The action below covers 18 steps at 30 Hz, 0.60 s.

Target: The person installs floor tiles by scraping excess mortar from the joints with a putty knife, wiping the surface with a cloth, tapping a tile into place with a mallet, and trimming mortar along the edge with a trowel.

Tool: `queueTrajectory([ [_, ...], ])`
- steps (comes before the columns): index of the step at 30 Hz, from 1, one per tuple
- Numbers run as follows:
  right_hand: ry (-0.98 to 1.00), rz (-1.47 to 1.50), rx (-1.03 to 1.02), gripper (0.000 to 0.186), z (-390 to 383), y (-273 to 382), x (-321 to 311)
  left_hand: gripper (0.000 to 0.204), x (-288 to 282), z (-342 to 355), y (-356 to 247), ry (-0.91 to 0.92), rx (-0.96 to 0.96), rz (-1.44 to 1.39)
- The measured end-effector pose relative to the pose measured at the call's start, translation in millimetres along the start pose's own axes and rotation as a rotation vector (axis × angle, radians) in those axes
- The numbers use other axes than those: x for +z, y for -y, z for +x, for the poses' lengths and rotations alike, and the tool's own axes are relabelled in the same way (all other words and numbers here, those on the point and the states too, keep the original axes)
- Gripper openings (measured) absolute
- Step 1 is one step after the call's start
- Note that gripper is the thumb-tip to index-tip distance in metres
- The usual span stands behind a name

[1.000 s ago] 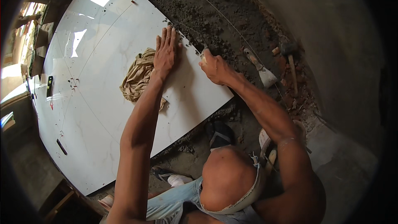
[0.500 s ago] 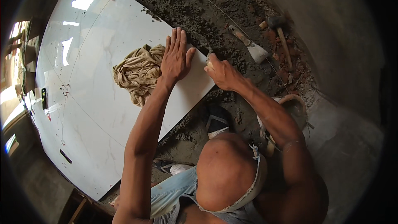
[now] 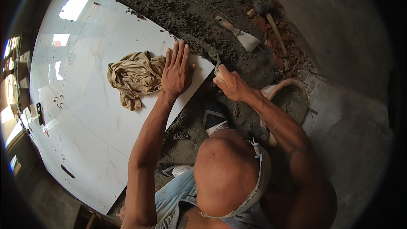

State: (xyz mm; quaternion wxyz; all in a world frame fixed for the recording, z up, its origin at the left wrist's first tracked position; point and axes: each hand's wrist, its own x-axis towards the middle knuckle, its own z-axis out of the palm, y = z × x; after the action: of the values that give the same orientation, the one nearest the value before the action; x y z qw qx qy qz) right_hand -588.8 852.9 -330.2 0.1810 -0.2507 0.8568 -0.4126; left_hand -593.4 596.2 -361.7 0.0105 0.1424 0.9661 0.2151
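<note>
My left hand [image 3: 176, 70] lies palm down on a large white marbled tile [image 3: 87, 118], fingers straight and a little apart, just right of a crumpled khaki cloth [image 3: 135, 78]. My right hand [image 3: 231, 84] is closed around the pale handle of a trowel [image 3: 213, 53], just off the tile's right corner. The trowel's mortar-caked blade points up and left along the tile's edge, over dark wet mortar [image 3: 182, 6]. Beyond it lie a wide scraper [image 3: 248, 39] and a dark-headed mallet [image 3: 277, 29] with a wooden handle.
A tan bucket [image 3: 301, 89] with grey mix stands by my right forearm. A string crosses the mortar bed. A small level [image 3: 40, 113] is on the tile at left. A concrete wall [image 3: 343, 25] runs along the right. A foot [image 3: 215, 116] is below the tile's corner.
Both hands have moved toward the tile's right corner, the right one with the trowel along the edge. The bucket shows more, and the view has shifted.
</note>
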Motion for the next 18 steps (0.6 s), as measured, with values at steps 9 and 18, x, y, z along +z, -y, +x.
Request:
queueTrajectory([
  [9, 0.014, -0.098, 0.402, 0.031, -42.9, 6.5, 10.5, 0.066, 19.6, -7.6, -23.8, -0.080, -0.015, -0.109],
  [18, 0.043, -0.045, 0.392, 0.032, -42.0, 50.0, -20.6, 0.071, 25.6, 17.4, -19.9, -0.498, -0.360, -0.215],
])
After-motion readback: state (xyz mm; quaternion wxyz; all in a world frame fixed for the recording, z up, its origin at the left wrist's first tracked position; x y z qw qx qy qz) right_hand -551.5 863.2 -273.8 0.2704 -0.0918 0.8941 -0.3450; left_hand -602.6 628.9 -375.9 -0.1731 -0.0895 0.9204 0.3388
